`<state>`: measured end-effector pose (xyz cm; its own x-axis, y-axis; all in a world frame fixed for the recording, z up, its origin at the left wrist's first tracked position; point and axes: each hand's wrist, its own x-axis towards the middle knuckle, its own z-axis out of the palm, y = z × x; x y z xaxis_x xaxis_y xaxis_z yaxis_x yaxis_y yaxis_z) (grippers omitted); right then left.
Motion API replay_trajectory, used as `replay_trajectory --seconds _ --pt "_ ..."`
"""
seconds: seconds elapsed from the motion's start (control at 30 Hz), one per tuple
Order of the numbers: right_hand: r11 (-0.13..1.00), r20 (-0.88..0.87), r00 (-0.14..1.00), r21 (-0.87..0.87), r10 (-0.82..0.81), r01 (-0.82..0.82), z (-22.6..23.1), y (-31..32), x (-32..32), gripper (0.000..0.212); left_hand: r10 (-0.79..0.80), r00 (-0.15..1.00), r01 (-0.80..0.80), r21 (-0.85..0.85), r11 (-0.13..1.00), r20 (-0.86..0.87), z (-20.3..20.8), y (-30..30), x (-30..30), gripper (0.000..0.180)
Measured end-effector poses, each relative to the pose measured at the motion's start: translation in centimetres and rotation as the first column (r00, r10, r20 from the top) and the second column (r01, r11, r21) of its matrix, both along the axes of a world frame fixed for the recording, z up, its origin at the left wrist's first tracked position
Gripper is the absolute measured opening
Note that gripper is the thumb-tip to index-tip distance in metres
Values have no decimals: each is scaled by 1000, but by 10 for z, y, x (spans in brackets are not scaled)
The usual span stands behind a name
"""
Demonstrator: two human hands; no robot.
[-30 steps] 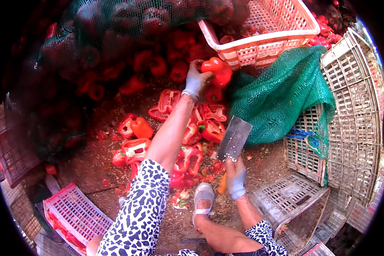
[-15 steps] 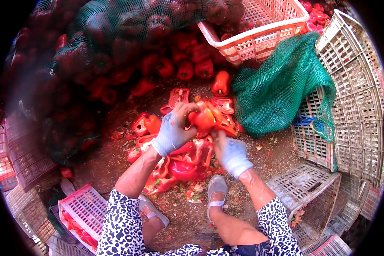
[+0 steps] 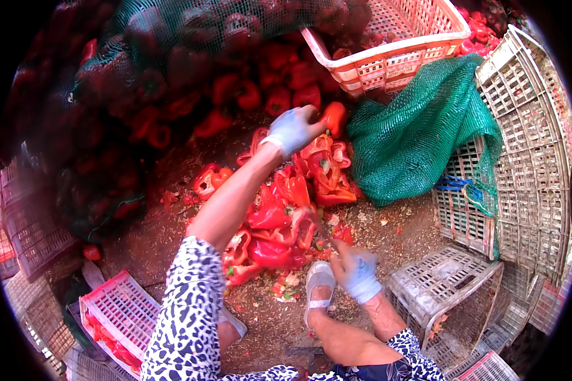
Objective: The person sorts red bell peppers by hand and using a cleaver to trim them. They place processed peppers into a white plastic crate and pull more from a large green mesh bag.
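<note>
My left hand [image 3: 293, 131], in a pale glove with bare fingertips, reaches forward to a whole red-orange bell pepper [image 3: 333, 118]. Its thumb and fingers are apart at the pepper's near left side; a firm grip is not visible. Lower right, my right hand [image 3: 357, 270], gloved alike, is closed round a small knife [image 3: 323, 230] whose thin blade is blurred and points up-left. Between my arms lies a heap of cut red bell peppers [image 3: 273, 216], some hollow halves, some pieces. More opened orange-red peppers [image 3: 327, 168] lie just below the whole one.
A big mound of red peppers under dark green netting [image 3: 190, 38] fills the far left. An orange-pink crate [image 3: 388, 60] stands at the back, beside a crumpled green net [image 3: 419, 127]. Pale crates [image 3: 527, 159] line the right. A pink crate [image 3: 124, 305] of pepper pieces sits lower left.
Both hands were together at an orange-red pepper over the heap. That pepper now lies opened there. My left hand has moved forward to the whole pepper; my right hand has drawn back toward me.
</note>
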<state>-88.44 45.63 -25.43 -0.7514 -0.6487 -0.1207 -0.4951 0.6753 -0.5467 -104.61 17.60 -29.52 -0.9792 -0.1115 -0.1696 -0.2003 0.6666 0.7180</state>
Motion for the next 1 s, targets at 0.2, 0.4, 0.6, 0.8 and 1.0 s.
replay_trajectory --seconds 0.2,0.4,0.6,0.8,1.0 --pt "967 169 954 -12 -250 255 -39 23 3 30 140 966 -68 -312 948 216 -67 59 -66 56" --pt "940 214 918 -5 -333 342 -59 23 -12 23 285 948 -235 -290 928 144 -91 74 -74 57" --pt "881 275 860 -82 -429 466 -46 18 -26 23 376 926 -378 123 918 42 -74 32 -31 64" --pt "882 105 920 -262 -377 391 -17 -1 -34 26 557 806 -523 679 515 198 -32 12 44 59" --pt "890 -10 962 -382 -274 250 20 -45 -27 23 550 805 -519 716 467 224 -4 29 127 53"
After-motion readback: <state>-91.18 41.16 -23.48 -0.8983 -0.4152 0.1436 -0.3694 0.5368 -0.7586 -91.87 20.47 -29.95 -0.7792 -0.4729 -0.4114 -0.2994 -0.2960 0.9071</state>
